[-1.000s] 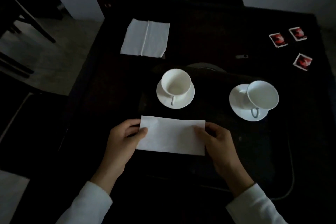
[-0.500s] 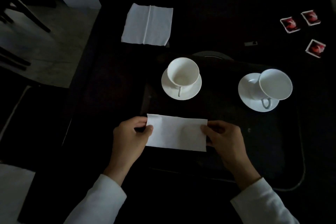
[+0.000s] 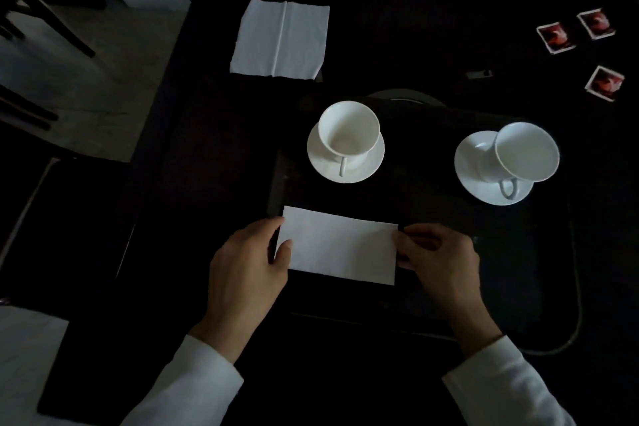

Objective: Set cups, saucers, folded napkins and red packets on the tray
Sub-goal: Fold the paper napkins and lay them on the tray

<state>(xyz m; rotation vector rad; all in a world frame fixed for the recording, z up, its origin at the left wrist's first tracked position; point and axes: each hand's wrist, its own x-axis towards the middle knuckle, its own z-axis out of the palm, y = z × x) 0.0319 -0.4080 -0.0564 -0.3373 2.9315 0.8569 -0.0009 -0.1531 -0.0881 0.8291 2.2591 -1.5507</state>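
Observation:
A folded white napkin (image 3: 340, 247) lies near the front of the dark tray (image 3: 574, 290). My left hand (image 3: 247, 270) grips its left end and my right hand (image 3: 437, 259) pinches its right end. Behind it on the tray stand a white cup (image 3: 348, 133) on a saucer (image 3: 366, 171) and, to the right, a second cup (image 3: 524, 152) on its saucer (image 3: 468, 166). An unfolded napkin (image 3: 280, 40) lies flat on the table at the back left. Three red packets (image 3: 556, 37) (image 3: 595, 23) (image 3: 605, 83) lie on the table at the back right.
The table (image 3: 214, 135) is dark, and its left edge borders a pale floor. A dark chair seat (image 3: 65, 218) stands at the left. A small dark object (image 3: 479, 74) lies near the packets. Another plate's rim (image 3: 403, 96) shows behind the tray.
Both hands have kept hold of the folded napkin. My left thumb has shifted onto its left end and the right fingers have slid out to the right edge. The view has tilted slightly.

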